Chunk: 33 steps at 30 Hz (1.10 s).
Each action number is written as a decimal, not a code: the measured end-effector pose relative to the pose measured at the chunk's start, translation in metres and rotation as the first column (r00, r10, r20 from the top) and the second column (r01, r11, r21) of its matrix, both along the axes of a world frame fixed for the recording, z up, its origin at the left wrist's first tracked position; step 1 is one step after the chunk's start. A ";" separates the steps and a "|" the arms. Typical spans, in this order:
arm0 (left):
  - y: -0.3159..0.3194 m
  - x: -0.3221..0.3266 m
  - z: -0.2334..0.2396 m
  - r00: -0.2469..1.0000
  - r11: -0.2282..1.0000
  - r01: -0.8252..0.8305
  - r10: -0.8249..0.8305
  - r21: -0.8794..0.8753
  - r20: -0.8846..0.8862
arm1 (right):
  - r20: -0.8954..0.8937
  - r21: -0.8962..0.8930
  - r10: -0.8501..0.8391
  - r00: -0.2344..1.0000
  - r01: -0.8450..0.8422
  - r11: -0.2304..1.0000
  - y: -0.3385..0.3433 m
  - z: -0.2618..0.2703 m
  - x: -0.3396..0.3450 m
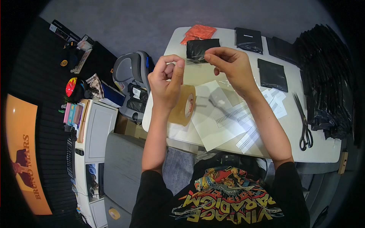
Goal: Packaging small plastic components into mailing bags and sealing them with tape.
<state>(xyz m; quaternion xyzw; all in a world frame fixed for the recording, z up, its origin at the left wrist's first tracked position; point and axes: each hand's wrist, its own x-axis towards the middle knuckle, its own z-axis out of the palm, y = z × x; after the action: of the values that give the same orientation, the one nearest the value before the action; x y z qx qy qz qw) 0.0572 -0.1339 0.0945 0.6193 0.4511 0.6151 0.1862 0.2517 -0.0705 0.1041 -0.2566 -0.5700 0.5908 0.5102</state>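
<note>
My left hand (168,75) is raised above the table, thumb pressed to its curled forefinger. Just below it stands a large roll of packing tape (184,108), partly hidden by the wrist. My right hand (228,62) is held up to the right, its thumb and forefinger tips together. I see nothing between the fingertips of either hand. Behind the right fingertips, in the picture, lies a black plastic packet (201,48). Beneath the hands are a white paper sheet (205,122) and several printed label strips (248,139).
Large black scissors (304,128) lie on the white table (316,151), beside a tall stack of black plastic bags (325,77). Orange packets (201,31) and more black packets (272,74) lie farther back. Left stand a grey child car seat (128,69), a grey chair (122,168) and a white cabinet (99,128).
</note>
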 end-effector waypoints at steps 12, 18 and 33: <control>0.000 0.001 -0.001 1.000 1.000 -0.001 0.001 0.015 0.004 | 0.071 0.055 -0.032 0.997 0.029 0.998 0.008 0.004 0.008; 0.000 0.002 -0.001 1.000 1.000 0.005 -0.005 0.017 0.000 | -0.120 0.067 0.081 0.989 -0.074 0.995 0.012 -0.003 0.013; -0.004 -0.003 0.000 0.998 1.000 0.025 -0.024 0.015 -0.066 | 0.283 0.188 -0.042 0.958 -0.012 0.982 -0.004 0.012 0.006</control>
<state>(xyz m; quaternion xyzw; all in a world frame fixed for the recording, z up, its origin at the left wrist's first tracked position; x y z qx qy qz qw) 0.0538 -0.1375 0.0941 0.6462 0.4446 0.5955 0.1738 0.2574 -0.0743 0.1163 -0.2942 -0.6888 0.4874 0.4489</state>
